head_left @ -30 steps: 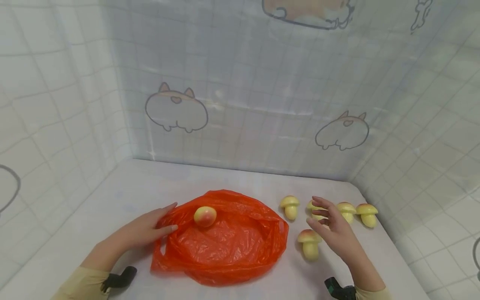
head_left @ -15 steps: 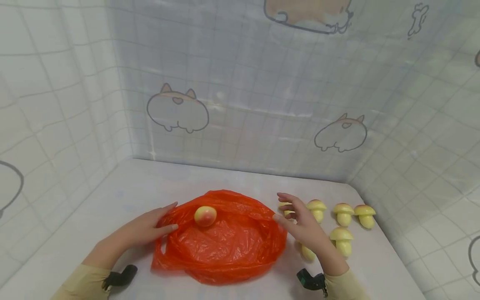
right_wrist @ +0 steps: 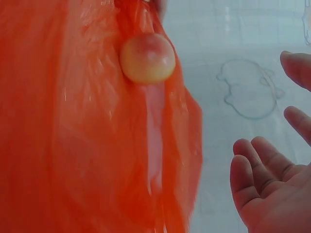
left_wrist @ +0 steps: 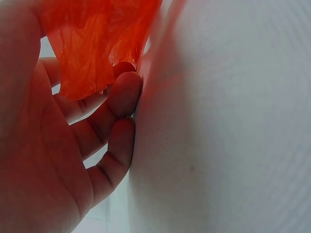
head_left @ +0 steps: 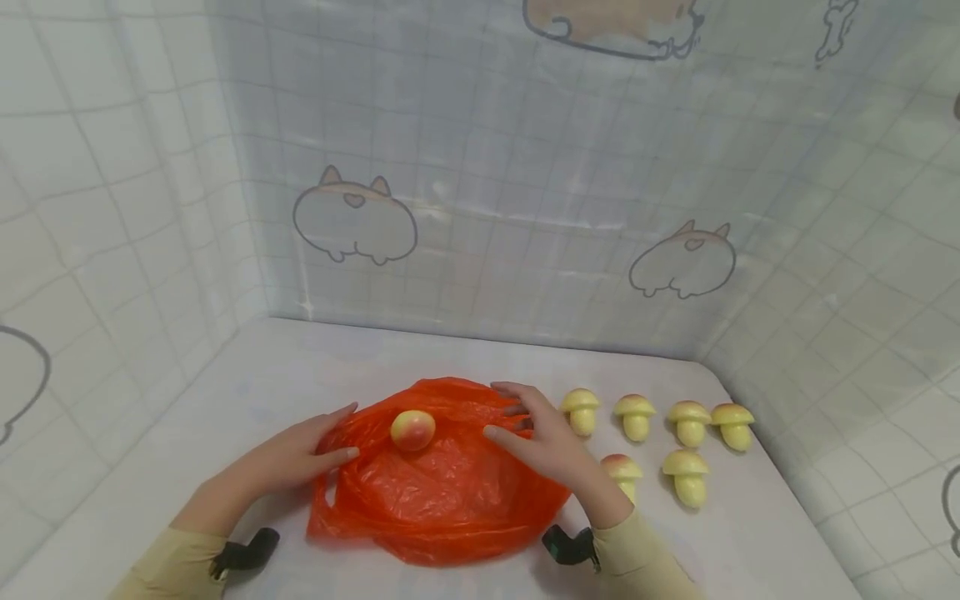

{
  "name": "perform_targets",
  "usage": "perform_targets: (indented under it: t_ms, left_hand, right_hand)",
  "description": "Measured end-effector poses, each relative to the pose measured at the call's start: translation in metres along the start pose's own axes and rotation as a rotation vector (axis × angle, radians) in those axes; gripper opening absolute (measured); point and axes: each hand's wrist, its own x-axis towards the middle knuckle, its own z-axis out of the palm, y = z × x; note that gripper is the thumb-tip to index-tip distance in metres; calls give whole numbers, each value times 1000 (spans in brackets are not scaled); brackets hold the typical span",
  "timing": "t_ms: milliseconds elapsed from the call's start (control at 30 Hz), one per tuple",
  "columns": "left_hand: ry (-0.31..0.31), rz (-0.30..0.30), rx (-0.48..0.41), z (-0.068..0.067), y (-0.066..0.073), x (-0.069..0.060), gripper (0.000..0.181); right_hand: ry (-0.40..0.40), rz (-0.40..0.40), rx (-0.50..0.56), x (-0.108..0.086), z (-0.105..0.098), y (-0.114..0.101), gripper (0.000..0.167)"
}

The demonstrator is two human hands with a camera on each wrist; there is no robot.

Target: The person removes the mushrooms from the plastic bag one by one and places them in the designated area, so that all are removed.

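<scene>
A red plastic bag point(head_left: 442, 492) lies on the white table, its mouth facing up. My left hand point(head_left: 288, 454) holds the bag's left edge, with the thumb above and curled fingers point(left_wrist: 124, 97) underneath in the left wrist view. A rounded yellow-and-red thing point(head_left: 412, 431), like a toy mushroom's cap, sits at the bag's back left; no stem shows. Over the bag's right side hovers my right hand point(head_left: 543, 437), thumb and fingers spread, nothing between them. In the right wrist view, these fingers point(right_wrist: 267, 167) are apart from the bag.
Several yellow toy mushrooms lie right of the bag. One mushroom point(head_left: 580, 411) is beside my right hand, another point(head_left: 621, 475) is partly behind my right forearm. A patterned curtain point(head_left: 480, 250) closes off the back, and gridded sheets point(head_left: 885, 350) stand at the sides.
My right hand has moved left from among the mushrooms to above the bag, bringing the mushrooms behind it into view. My left hand has stayed at the bag's edge.
</scene>
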Motion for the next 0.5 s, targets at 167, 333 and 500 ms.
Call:
perform_targets:
  t_ms: [167, 333, 500]
  left_hand:
    - [6, 0, -4, 2, -1, 0, 89]
    - [4, -10, -5, 3, 2, 1, 89]
    - [4, -17, -21, 0, 3, -2, 89]
  right_hand:
    - [-71, -14, 5, 11, 16, -7, 74]
    - [-114, -34, 0, 20, 29, -13, 69]
    - [-152, -35, -43, 31, 44, -15, 68]
